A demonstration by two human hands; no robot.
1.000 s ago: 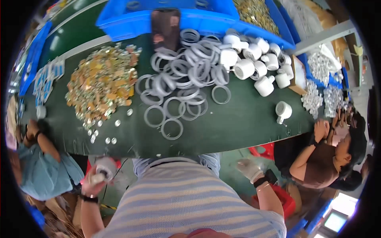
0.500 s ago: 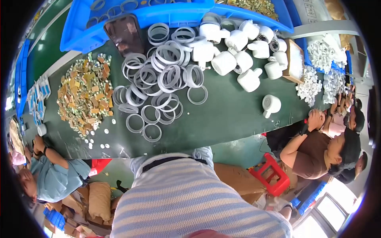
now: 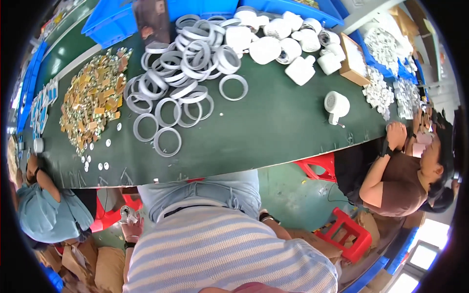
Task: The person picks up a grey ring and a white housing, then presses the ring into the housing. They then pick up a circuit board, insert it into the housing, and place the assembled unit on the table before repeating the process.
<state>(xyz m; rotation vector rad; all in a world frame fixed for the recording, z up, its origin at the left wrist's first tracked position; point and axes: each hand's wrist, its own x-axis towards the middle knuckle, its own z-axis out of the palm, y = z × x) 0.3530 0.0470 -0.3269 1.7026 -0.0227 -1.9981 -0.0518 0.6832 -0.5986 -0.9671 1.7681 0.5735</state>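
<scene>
My left hand (image 3: pixel 132 227) is down beside my left hip, below the table edge. Its fingers are closed around a small round whitish-grey part (image 3: pixel 128 213), whose exact kind I cannot make out. At my right hip only a bit of my right hand (image 3: pixel 264 213) shows by a dark wristband; its fingers are hidden. On the green table (image 3: pixel 234 141) in front of me lies a heap of grey rings (image 3: pixel 168 112). To the right of the rings stand several white camera-like housings (image 3: pixel 265 50). One such housing (image 3: pixel 337 104) lies apart, nearer the right side.
A pile of small gold-and-green boards (image 3: pixel 95 100) and white discs lie at the left. Blue bins (image 3: pixel 202 9) and a dark phone-like slab (image 3: pixel 151 22) are behind. Co-workers sit left and right (image 3: pixel 400 188). A red stool (image 3: pixel 344 237) stands behind me on the right.
My view has shifted and my body stands further from the table edge. My left hand with the round part and my right wrist have come into view at my sides.
</scene>
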